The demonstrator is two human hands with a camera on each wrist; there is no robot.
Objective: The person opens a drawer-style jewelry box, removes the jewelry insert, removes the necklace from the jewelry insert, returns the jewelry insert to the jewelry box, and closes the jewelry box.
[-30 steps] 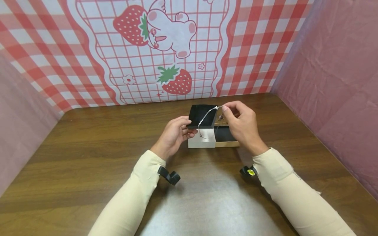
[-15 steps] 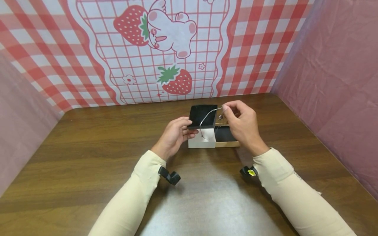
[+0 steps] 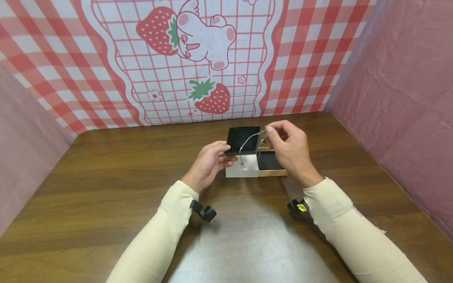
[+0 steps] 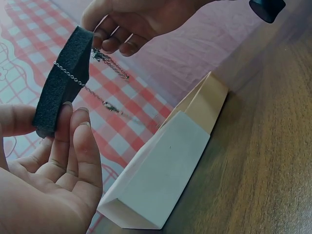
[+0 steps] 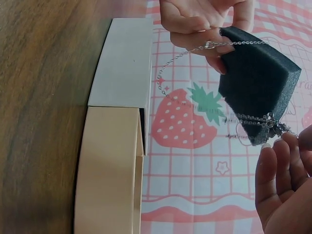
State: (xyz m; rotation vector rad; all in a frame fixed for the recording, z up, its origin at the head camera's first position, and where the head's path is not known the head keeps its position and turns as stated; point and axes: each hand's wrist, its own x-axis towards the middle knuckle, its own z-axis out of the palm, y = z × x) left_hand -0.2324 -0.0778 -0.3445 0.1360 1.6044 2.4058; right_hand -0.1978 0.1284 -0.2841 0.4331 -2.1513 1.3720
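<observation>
A pad point(image 3: 236, 137) is gripped in the left hand point(image 3: 209, 163), a chain point(image 4: 73, 78) pinched in the right hand point(image 3: 291, 151), near an open box point(image 3: 242, 173) toward the desk's point(image 3: 106, 196) far edge.

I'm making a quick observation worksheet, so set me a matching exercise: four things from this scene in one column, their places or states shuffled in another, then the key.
Things
1. black pad
2. silver chain
3. white box cover
4. tan drawer

Places or states
A. sticking partly out of the white box cover
B. pinched by the right hand
C. fitted around part of the tan drawer
D. gripped by its edge in the left hand

Pairs: 1-D, 2-B, 3-C, 4-A
</observation>
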